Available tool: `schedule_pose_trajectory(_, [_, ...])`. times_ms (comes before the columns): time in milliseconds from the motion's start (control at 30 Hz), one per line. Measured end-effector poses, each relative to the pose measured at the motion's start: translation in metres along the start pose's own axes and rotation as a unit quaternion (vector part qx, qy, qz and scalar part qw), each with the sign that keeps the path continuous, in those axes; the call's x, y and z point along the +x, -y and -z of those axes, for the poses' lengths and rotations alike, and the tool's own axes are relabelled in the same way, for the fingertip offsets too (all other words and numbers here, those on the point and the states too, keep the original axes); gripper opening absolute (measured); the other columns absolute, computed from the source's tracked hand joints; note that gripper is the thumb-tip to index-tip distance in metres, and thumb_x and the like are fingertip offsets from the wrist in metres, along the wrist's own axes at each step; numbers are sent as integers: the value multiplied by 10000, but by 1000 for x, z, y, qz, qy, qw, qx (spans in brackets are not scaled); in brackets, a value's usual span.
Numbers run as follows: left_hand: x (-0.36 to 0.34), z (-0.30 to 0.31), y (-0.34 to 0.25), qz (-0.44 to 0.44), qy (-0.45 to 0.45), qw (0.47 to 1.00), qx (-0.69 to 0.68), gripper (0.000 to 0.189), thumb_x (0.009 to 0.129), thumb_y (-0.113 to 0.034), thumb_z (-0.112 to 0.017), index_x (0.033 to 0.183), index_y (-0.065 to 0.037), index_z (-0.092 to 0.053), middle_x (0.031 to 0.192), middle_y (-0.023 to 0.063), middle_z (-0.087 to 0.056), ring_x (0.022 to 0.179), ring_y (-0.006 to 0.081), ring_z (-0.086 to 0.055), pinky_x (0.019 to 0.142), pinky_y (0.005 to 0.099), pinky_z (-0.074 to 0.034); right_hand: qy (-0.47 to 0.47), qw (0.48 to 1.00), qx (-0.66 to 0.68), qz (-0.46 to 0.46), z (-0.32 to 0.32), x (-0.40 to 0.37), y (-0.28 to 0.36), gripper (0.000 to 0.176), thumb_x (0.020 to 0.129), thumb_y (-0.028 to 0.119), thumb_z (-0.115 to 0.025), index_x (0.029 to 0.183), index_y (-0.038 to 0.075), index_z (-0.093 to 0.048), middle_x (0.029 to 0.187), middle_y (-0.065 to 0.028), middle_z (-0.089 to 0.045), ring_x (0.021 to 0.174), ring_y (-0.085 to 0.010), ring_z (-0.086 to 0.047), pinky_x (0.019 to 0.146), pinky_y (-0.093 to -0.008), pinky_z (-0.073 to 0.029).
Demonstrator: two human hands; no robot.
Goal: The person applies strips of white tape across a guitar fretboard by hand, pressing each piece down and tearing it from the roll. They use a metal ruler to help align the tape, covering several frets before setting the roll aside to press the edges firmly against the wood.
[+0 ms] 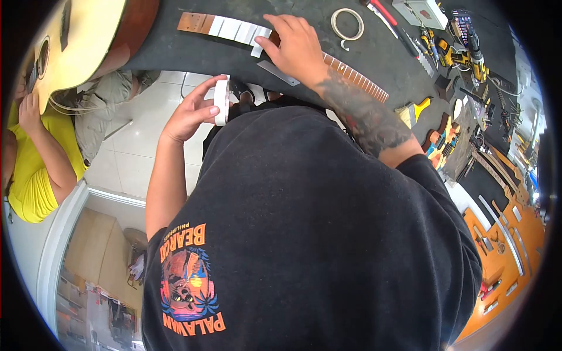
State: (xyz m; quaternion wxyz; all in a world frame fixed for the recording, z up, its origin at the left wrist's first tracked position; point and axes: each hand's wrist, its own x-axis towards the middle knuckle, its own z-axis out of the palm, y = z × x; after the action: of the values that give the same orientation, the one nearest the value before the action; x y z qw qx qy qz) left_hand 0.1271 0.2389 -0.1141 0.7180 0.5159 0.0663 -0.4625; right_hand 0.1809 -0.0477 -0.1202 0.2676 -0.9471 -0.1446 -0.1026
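A guitar neck [357, 77] lies across the dark bench top, its fret side up. Several strips of white masking tape [233, 30] cover the fretboard near one end. My right hand [294, 50] rests over the neck with fingers spread, thumb and fingertips touching the last strip, whose loose end hangs past the near edge. The hand hides the middle of the neck. My left hand [192, 112] grips a roll of white masking tape [221, 103] between thumb and fingers, just off the bench's front edge. Under my right wrist lies a flat metal strip [275, 72].
Another tape roll [347, 24] lies beyond the neck. To the right are a red-handled saw [383, 13], a yellow-handled brush [420, 109] and a yellow power drill [477, 64]. At left, a person in a yellow shirt [47, 167] holds an acoustic guitar [82, 35].
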Motion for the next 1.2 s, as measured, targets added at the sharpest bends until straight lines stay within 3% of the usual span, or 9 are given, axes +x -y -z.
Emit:
schedule_pose_trajectory(67, [-2,3,2,1,8,1000,4,957,730,-355,-810,1526,-42,-381,1334,135,-565,1138,262,-653,906,355,-558,58,998,26,-14,-18,2,-10,439,900,359,-708,1225,67,-664,1060,-101,-666,1042,-303,-602,918,-428,-465])
schedule_pose_trajectory(400, [-18,9,2,-5,-4,1000,-15,965,723,-356,-812,1524,-34,-380,1360,133,-541,1156,278,-649,932,372,-558,38,989,-104,100,-25,-6,-13,612,857,437,-739,1241,-28,-631,1027,-110,-658,942,-257,-636,793,-349,-547])
schedule_pose_trajectory(800, [-15,20,-12,-22,27,999,11,927,747,-319,-813,1527,-57,-386,1337,124,-568,1156,265,-648,903,354,-563,49,972,-198,112,-33,-8,-3,610,850,354,-730,1279,-53,-580,993,-113,-644,924,-246,-637,766,-338,-575])
schedule_pose_trajectory(900, [-15,19,-16,-4,38,999,26,935,746,-327,-814,1532,-68,-379,1324,119,-575,1153,257,-649,892,344,-566,36,966,-223,126,-34,-10,-4,585,896,368,-689,1290,-49,-570,999,-100,-631,909,-225,-627,804,-315,-542])
schedule_pose_trajectory(1000, [-13,12,-24,-40,30,998,36,922,754,-319,-810,1533,-76,-379,1289,106,-594,1154,246,-647,881,343,-569,80,973,-190,104,-25,-9,-1,619,880,370,-715,1328,-27,-557,1086,-124,-635,980,-248,-632,863,-341,-540])
schedule_pose_trajectory(1100, [-10,-4,-43,-81,33,993,76,949,757,-282,-804,1555,-93,-327,1388,118,-511,1208,278,-612,889,356,-560,-6,981,-144,130,9,-3,16,660,851,372,-757,1355,3,-549,1139,-155,-642,1047,-319,-623,933,-407,-527])
schedule_pose_trajectory(1200, [-2,-22,-42,-125,30,987,100,1064,715,-236,-826,1591,-137,-231,1470,128,-425,1224,311,-586,989,420,-503,21,999,41,-8,25,-14,14,670,867,406,-760,1374,23,-546,1226,-190,-622,1114,-363,-609,972,-437,-504])
